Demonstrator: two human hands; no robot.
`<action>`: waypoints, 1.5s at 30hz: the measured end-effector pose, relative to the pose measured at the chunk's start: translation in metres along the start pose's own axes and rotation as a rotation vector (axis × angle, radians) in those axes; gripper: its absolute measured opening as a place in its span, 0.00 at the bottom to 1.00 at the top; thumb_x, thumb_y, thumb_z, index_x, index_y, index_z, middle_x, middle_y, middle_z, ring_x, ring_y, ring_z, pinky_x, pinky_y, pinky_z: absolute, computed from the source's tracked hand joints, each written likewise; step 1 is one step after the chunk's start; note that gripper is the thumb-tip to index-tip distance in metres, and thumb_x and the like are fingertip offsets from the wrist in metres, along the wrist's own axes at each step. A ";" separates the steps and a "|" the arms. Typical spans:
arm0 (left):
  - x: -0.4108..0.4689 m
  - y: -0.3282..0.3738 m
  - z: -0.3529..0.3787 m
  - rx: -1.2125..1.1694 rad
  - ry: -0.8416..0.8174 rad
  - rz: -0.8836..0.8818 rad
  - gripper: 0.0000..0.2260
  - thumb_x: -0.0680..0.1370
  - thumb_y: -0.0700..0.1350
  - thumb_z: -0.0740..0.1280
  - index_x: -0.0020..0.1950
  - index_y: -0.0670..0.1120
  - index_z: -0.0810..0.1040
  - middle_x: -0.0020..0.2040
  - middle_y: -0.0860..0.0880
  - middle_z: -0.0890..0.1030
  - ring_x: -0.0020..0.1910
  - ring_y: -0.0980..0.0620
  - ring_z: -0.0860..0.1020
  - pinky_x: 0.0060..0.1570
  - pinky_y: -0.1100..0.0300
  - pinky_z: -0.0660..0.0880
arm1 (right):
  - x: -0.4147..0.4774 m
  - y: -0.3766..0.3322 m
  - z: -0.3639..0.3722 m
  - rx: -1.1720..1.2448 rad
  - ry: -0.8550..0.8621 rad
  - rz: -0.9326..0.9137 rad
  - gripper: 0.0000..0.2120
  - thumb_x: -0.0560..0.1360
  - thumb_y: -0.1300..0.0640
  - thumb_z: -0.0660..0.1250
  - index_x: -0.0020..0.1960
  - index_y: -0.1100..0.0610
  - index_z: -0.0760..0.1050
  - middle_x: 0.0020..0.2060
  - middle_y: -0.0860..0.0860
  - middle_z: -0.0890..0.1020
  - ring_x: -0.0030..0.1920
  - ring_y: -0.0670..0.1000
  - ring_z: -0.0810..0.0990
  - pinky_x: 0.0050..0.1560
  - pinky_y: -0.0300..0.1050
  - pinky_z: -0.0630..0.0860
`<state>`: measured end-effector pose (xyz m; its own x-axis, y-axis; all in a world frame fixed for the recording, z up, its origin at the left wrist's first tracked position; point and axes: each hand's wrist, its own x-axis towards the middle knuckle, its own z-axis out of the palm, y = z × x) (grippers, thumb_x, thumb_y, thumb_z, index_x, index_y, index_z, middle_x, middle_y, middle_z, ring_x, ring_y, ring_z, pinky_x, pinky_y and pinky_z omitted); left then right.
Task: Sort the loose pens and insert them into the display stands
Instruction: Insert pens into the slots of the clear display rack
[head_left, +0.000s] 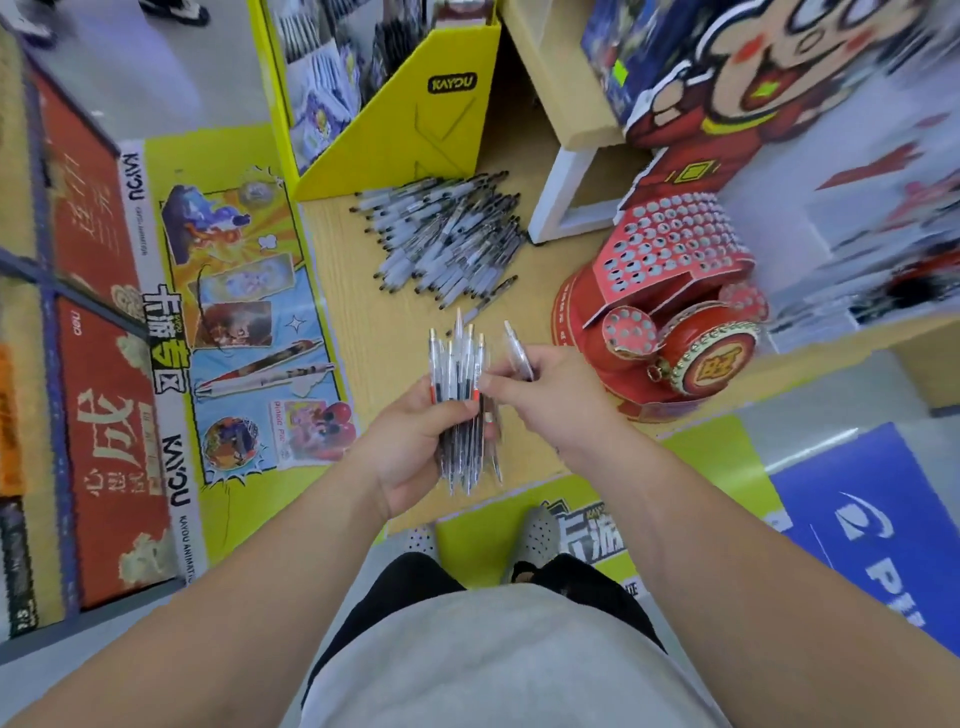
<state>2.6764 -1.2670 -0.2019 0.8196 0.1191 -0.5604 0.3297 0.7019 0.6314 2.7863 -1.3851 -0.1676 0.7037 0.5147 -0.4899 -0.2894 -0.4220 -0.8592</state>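
Left hand (415, 436) grips a bundle of pens (460, 410), ends fanned out toward the far side, above the near edge of the wooden counter (358, 322). Right hand (550, 402) is just beside it, pinching a single clear pen (519, 353). Farther back, a heap of loose pens (447, 239) lies on the counter. On the right is the red display stand (670, 260), its top dotted with round holes, some perhaps filled, though the blur makes that hard to tell. A yellow box (415, 135) stands behind the heap.
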 end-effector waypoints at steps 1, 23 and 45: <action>0.002 0.001 0.013 0.020 -0.030 -0.003 0.17 0.81 0.34 0.62 0.71 0.40 0.73 0.53 0.40 0.81 0.40 0.47 0.80 0.38 0.52 0.79 | -0.006 -0.003 -0.011 0.009 0.028 -0.008 0.07 0.74 0.65 0.74 0.48 0.68 0.79 0.29 0.51 0.78 0.21 0.40 0.72 0.23 0.32 0.67; 0.070 -0.090 0.352 0.125 0.151 0.050 0.11 0.80 0.38 0.67 0.62 0.40 0.77 0.43 0.46 0.83 0.36 0.50 0.81 0.34 0.55 0.80 | -0.090 0.058 -0.399 -0.020 0.402 -0.233 0.18 0.78 0.45 0.69 0.36 0.55 0.74 0.26 0.51 0.68 0.26 0.49 0.65 0.29 0.44 0.63; 0.166 0.003 0.435 -0.091 0.157 0.230 0.19 0.78 0.39 0.68 0.68 0.35 0.74 0.41 0.45 0.82 0.38 0.49 0.81 0.35 0.54 0.79 | -0.015 -0.066 -0.524 0.197 0.389 -0.465 0.08 0.82 0.59 0.63 0.55 0.51 0.80 0.38 0.49 0.81 0.42 0.53 0.83 0.47 0.48 0.82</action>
<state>3.0167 -1.5506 -0.0600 0.7830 0.3851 -0.4885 0.0942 0.7028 0.7051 3.1350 -1.7563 -0.0264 0.9580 0.2868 -0.0019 0.0145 -0.0553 -0.9984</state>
